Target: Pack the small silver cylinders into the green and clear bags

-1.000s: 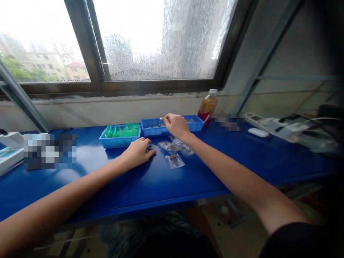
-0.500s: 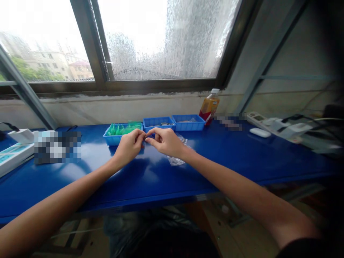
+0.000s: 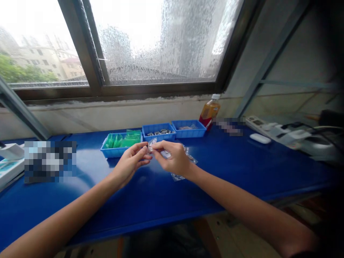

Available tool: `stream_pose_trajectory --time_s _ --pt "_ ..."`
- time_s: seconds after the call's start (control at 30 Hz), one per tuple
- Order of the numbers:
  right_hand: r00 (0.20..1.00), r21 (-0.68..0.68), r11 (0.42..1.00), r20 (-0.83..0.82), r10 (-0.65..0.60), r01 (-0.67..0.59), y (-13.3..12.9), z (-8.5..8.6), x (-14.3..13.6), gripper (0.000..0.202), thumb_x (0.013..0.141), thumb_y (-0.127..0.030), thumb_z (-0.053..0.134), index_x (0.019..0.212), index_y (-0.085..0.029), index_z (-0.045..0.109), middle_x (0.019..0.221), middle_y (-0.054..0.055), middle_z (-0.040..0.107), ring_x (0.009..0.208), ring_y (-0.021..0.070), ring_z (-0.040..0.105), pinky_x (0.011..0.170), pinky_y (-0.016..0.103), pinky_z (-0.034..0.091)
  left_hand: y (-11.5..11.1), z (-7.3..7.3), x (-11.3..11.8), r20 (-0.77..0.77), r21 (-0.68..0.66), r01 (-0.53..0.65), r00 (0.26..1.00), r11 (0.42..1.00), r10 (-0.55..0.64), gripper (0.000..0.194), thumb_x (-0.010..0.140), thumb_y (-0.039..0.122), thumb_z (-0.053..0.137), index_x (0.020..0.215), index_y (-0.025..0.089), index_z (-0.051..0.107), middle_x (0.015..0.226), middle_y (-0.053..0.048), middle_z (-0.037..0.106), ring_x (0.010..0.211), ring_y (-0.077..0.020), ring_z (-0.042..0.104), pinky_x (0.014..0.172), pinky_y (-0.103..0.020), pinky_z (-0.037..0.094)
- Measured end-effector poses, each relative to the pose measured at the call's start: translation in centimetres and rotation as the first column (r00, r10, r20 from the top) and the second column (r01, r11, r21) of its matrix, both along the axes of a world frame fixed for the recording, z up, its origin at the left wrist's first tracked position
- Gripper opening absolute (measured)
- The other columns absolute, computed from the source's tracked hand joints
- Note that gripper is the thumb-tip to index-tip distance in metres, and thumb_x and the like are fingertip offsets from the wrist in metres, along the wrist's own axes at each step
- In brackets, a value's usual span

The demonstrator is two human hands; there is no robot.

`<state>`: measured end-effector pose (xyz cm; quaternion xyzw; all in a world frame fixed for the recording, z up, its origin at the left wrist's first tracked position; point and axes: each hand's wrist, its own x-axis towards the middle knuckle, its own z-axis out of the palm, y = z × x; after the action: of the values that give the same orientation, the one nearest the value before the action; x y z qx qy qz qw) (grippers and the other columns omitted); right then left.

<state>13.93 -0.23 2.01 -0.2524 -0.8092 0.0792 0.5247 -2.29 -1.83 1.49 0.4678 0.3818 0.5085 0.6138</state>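
A small clear plastic bag [image 3: 151, 144] is between my two hands, above the blue table. My right hand [image 3: 172, 156] pinches it between thumb and fingers. My left hand [image 3: 133, 157] is curled at the bag's left side, thumb and fingertips close together at its edge. Behind my left hand a blue bin [image 3: 107, 153] holds green packets [image 3: 117, 140]. The middle blue bin [image 3: 159, 137] contains small metallic parts [image 3: 164, 132]. Clear bags lie in the right blue bin [image 3: 191, 133]. More clear plastic bags [image 3: 177, 177] rest on the table, partly under my right hand.
A bottle of amber drink [image 3: 210, 111] stands behind the right bin. On the right are a white case [image 3: 260, 138] and a power strip with plugs [image 3: 285, 134]. Another power strip [image 3: 10, 168] lies at the far left, beside a blurred-out item [image 3: 49, 161].
A clear bag now shows between my hands, where only a tiny item was pinched before. My left fingers have spread a little. The camera view has shifted slightly.
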Motion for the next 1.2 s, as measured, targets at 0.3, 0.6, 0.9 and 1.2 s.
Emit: stream_pose_trajectory --time_s 0.3,0.6,0.9,1.2 --pt "0.998 -0.329 0.943 0.017 0.058 -0.049 0.2 0.6 0.3 0.025 0.083 -0.037 0.049 0.074 -0.016 0.060 0.091 0.007 0.058 0.088 0.0159 0.055 0.071 0.028 0.046 0.3 0.2 -1.3 -0.390 0.650 -0.056 0.831 0.758 0.396 0.006 0.077 0.022 0.060 0.077 0.018 0.055 0.077 0.001 0.053 0.066 -0.0084 0.051 0.056 -0.020 0.042" --pt "0.986 -0.533 0.836 -0.158 0.051 -0.128 1.0 -0.1 -0.2 0.019 0.079 -0.035 0.055 0.081 -0.016 0.056 0.053 -0.006 0.042 0.044 0.0063 0.038 0.041 0.020 0.028 0.3 -0.1 -1.5 -0.571 0.779 0.155 0.576 0.607 0.585 0.015 0.080 0.027 0.055 0.089 0.019 0.065 0.092 -0.005 0.047 0.069 -0.0107 0.049 0.061 -0.025 0.045" --pt "1.000 -0.168 0.985 0.010 0.030 -0.028 0.7 -0.3 0.3 0.012 0.081 -0.019 0.051 0.081 -0.018 0.062 0.079 0.003 0.060 0.075 0.0128 0.056 0.061 0.023 0.045 0.8 -0.2 -1.2 -0.323 0.261 0.013 0.943 0.965 0.075 0.025 0.079 0.039 0.056 0.081 0.013 0.057 0.066 0.000 0.053 0.054 -0.0067 0.047 0.049 -0.019 0.037" --pt "0.998 -0.488 0.872 0.018 0.056 -0.040 1.3 -0.1 0.0 0.038 0.085 -0.042 0.044 0.064 -0.015 0.059 0.075 0.004 0.052 0.074 0.0135 0.052 0.061 0.026 0.043 0.1 0.0 -1.7 -0.534 0.816 0.167 0.584 0.553 0.611 0.013 0.082 0.027 0.054 0.083 0.019 0.065 0.079 -0.004 0.059 0.072 -0.0128 0.053 0.060 -0.023 0.042"
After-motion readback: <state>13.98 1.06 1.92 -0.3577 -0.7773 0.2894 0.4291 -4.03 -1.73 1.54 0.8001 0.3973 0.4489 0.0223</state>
